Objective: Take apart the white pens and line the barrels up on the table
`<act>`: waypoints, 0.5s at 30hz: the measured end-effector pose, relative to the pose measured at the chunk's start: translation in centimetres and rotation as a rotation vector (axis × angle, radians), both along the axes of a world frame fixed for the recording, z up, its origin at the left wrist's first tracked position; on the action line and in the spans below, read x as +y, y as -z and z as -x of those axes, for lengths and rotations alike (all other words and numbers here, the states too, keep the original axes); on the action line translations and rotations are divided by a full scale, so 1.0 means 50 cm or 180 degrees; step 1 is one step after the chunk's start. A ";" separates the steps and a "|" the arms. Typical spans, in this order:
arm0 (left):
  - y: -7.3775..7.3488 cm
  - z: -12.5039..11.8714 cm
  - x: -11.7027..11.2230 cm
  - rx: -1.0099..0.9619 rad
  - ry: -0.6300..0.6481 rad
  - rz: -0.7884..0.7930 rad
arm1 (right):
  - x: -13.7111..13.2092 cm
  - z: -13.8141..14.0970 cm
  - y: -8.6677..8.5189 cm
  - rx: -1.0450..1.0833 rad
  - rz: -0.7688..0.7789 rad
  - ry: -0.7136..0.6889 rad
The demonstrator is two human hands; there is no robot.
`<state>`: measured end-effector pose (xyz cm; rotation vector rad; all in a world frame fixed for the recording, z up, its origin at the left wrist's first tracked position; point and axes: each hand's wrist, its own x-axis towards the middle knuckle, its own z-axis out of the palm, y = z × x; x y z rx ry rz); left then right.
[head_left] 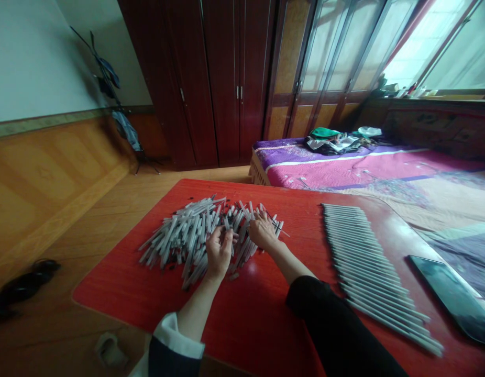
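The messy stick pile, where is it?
In the head view, the pile is on the red table, left of the neat row, by the left hand and right hand.

Jumbled heap of pale tubes [193, 230], neat tube row [370, 259], at right

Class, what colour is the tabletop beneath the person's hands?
The tabletop is red, best seen in the head view.

From where I stand, I can read no text, label or brand. No number or sign is legible.
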<state>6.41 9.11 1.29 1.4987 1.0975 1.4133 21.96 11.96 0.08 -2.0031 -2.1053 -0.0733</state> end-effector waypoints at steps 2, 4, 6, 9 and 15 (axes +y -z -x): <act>0.002 -0.001 0.001 0.0021 0.0000 0.0009 | 0.001 0.001 0.003 0.0030 0.0039 0.0003; 0.004 -0.001 0.001 0.0036 0.0034 0.0034 | 0.002 0.002 0.002 0.0038 0.0044 -0.0030; 0.005 -0.002 0.001 0.0034 0.0062 0.0064 | 0.002 0.004 0.000 0.0043 0.0051 -0.0042; 0.007 -0.002 0.002 0.0031 0.0083 0.0070 | 0.001 0.006 -0.001 0.0041 0.0094 0.0020; 0.010 -0.004 0.002 0.0072 0.0094 0.0063 | -0.003 0.020 -0.007 -0.0102 0.0130 -0.0009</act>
